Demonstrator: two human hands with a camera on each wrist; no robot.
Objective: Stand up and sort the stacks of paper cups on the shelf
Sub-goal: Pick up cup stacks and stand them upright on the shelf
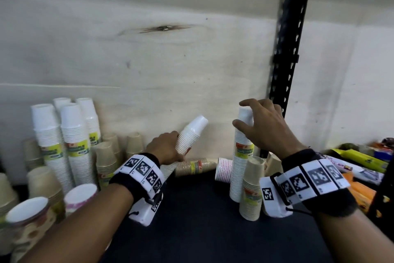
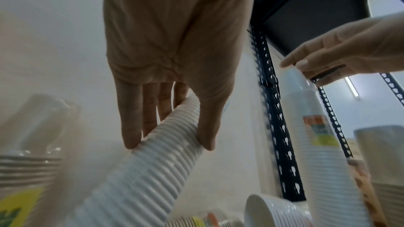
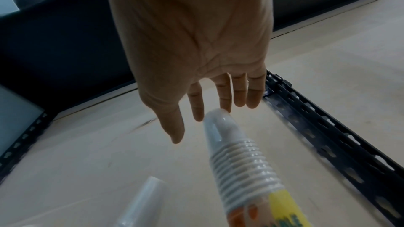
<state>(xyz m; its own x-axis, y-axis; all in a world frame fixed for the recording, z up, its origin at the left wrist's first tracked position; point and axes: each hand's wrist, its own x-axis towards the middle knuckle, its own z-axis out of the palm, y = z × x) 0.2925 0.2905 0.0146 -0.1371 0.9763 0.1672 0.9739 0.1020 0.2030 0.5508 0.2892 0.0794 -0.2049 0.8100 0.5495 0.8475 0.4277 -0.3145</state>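
Head view: left hand (image 1: 165,147) grips ribbed white cup stack (image 1: 188,135).

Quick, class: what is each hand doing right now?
Left hand: grips the tilted white cup stack.
Right hand: open, fingers spread at the top of the upright white cup stack.

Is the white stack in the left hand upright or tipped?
Tipped. The white stack leans up to the right in the left hand; its lower end is hidden behind the wrist.

White cup stack (image 1: 190,135) tilted; another (image 1: 241,156) upright.
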